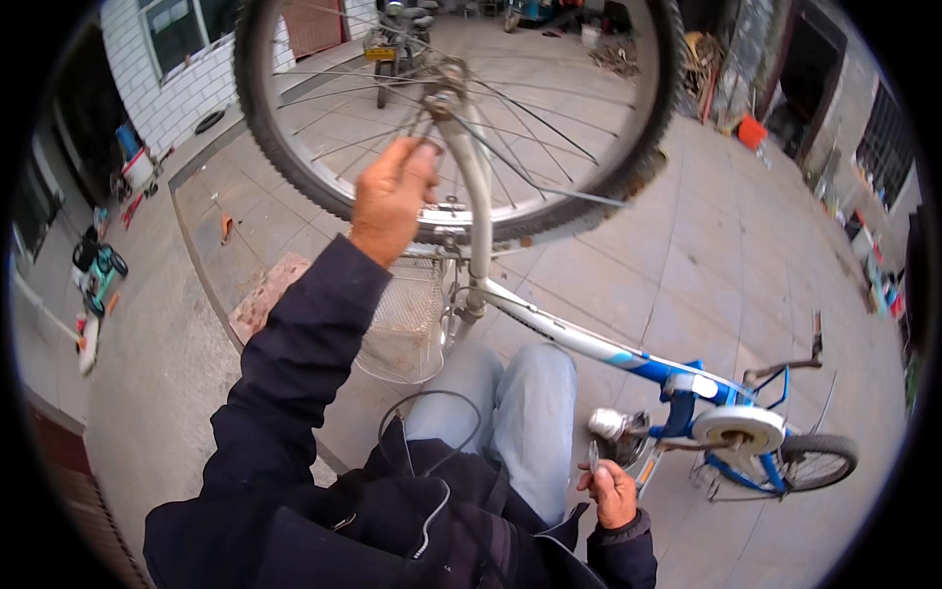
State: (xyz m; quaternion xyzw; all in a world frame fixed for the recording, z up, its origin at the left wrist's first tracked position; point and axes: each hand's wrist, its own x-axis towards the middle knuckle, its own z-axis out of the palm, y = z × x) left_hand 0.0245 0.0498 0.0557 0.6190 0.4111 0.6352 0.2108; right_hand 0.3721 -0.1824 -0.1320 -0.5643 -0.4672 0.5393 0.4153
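A blue and white bicycle point(628, 358) stands upside down in front of me, its front wheel point(263, 137) raised at the top of the view. My left hand point(392, 191) reaches up to that wheel, just below the hub point(446, 88) and beside the pale fork point(479, 196). Its fingers are pinched together among the spokes; what they grip, if anything, is hidden. Low on the right, next to my knee, my right hand point(610, 494) pinches a small shiny piece point(594, 455), too small to name. A wire basket point(402, 319) hangs under the wheel, near my left forearm.
To the right are the white chain cover point(738, 428), a crank arm point(816, 344) and the rear wheel point(819, 463). A reddish slab point(270, 294) lies left of the basket. Farther off are a parked motorcycle point(388, 49), a red container point(751, 132) and a teal toy vehicle point(100, 270).
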